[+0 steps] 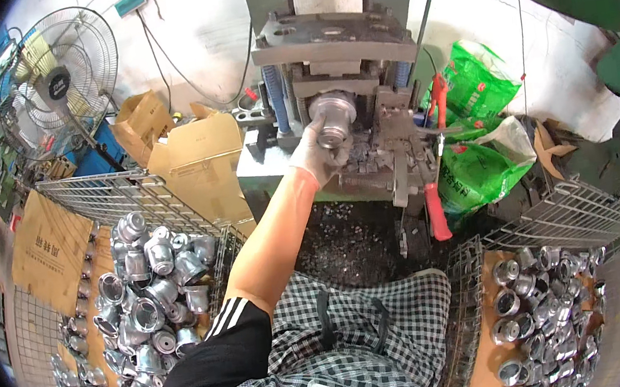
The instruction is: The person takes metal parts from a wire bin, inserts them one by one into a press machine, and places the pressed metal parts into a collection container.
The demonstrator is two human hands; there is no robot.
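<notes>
My left hand (315,156), in a pale glove, grips a shiny stepped metal cup (335,119) from its left and lower side. It holds the cup at the die area of a dark press (335,47), in front of the tooling. Whether the cup touches the tooling, I cannot tell. Small metal scraps lie on the press bed (372,161) just right of the hand. My right hand is outside the picture.
A wire cage (164,200) on the left holds many similar metal cups (147,314); another heap (547,296) lies in the right cage. A red handle (437,213) juts below the press. Green bags (482,172), cardboard boxes (201,160) and a fan (60,81) stand around.
</notes>
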